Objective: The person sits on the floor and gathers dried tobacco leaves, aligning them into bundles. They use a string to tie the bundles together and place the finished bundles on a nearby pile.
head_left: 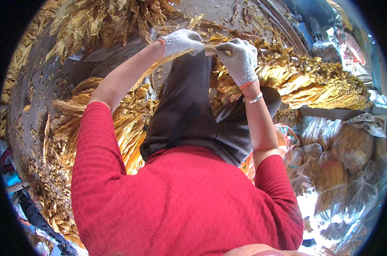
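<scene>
Dried leaf [209,51] | between hands [183,41] [239,59] (apparently edge-pinched) | leaf piles [326,88] either side

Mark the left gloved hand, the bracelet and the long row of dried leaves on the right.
Left gloved hand [180,41]: head view, on the back of the hand.
Bracelet [255,99]: head view, on its silver band.
Row of dried leaves [308,82]: head view, around its middle.

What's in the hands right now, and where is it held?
Dried yellow leaf, held near one end in the left grip; the right grip pinches a brown strip beside that end. Whether strip and leaf join can't be told.
</scene>
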Tool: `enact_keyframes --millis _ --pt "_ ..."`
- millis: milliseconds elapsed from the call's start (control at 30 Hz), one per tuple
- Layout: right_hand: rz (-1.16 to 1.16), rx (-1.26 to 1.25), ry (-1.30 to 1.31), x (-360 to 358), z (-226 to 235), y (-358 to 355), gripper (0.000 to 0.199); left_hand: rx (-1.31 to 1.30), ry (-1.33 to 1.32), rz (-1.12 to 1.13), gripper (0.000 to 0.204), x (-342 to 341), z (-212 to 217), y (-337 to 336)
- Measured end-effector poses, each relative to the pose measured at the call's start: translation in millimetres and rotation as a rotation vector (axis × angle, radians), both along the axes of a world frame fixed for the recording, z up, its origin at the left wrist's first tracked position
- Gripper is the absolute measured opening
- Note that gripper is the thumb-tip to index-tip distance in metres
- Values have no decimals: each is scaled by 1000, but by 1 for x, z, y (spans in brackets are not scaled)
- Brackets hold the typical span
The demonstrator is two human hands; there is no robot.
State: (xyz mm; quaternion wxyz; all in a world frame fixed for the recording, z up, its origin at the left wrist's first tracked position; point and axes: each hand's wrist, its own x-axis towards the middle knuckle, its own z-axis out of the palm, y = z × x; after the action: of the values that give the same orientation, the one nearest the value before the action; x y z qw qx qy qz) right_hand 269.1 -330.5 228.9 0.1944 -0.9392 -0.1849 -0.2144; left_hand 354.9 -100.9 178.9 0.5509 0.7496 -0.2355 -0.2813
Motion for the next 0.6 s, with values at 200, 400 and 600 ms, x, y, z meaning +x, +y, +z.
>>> enact_keyframes --millis 200,400,600 --pt "-83 -134 33 15 -12 15 22 -107 62 -3 32 0 -1 2" --pt "-106 -49 -51 13 -25 21 12 111 -199 22 35 0 -3 0" --pt "-98 -7 -77 13 -25 15 13 346 -474 15 42 -11 10 -13"
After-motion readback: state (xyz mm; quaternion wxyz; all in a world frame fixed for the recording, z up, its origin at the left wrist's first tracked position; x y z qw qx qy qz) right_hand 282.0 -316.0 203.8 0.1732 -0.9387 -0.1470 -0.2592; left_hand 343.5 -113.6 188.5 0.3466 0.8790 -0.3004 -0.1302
